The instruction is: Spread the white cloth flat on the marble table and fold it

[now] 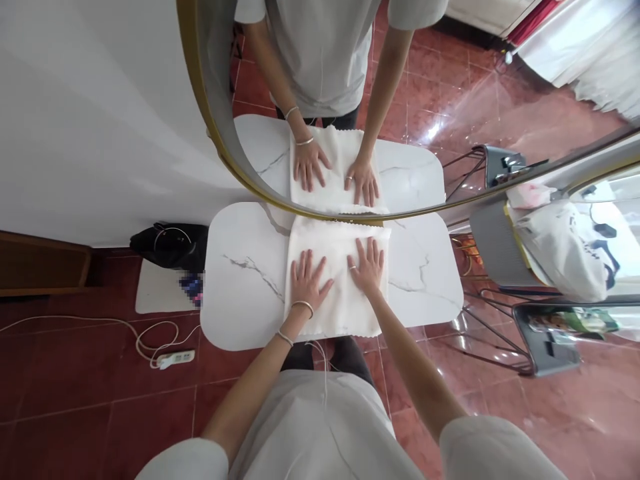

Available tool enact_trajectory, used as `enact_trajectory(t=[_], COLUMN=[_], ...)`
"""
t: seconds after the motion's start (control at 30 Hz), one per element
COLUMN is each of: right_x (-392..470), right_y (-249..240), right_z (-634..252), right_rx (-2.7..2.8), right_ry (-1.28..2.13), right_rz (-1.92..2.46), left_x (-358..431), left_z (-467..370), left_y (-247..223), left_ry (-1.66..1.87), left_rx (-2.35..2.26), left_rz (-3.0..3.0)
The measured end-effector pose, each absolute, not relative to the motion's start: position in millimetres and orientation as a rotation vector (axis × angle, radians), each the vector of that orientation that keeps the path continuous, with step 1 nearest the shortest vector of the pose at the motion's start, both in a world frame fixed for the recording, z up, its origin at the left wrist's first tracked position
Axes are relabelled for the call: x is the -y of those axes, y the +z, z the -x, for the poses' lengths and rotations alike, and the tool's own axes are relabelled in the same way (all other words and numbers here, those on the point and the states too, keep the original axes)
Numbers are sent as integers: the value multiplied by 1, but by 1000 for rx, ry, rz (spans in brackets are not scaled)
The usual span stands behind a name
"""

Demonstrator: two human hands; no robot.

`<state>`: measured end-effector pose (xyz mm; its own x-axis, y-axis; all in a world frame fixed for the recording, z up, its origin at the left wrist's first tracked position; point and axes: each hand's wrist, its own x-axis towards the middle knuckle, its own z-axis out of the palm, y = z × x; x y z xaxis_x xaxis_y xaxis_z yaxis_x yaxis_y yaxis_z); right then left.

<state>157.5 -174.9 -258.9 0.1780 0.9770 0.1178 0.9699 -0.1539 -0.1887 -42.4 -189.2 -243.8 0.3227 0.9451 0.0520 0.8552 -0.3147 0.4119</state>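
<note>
A white cloth (336,308) with scalloped edges lies spread across the middle of a white marble-patterned table (250,300). Flat on the cloth's left part rests my left hand (307,280), fingers spread, with bangles at the wrist. My right hand (367,267), wearing a ring, presses flat on the right part with its fingers apart. Small wrinkles show in the cloth between the two hands. Neither hand grips the fabric. The cloth's far edge reaches close to the mirror.
A gold-rimmed mirror (320,167) at the table's far edge reflects my arms and the cloth. Right of the table stand a grey chair (543,360) holding items and a bin (493,243) with white fabric. A black bag (167,247) and power strip (176,359) lie left.
</note>
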Motion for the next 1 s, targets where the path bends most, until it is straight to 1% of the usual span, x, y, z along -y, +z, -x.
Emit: enact_trajectory(t=[0.47,0.6,0.83,0.93,1.0], right_x=[174,169,158,157,160], right_y=[-256,-256,-251,-249,-249], right_z=[-151,-119,-32,-19,-27], right_rx=[1886,1968,2172,2206,2209], right_ry=[84,98,211,262,275], right_rz=[2289,2257,2015,1950,1944], left_x=[187,187,198,193,184], left_z=[54,88,180,193,182], left_y=[-242,-239,-235,-231,-232], left_ry=[394,377,336,383,409], left_rx=[-1563,-1613,-1743,-1831,-1876], left_rz=[-2293,-2304,-2261,-2181,-2138])
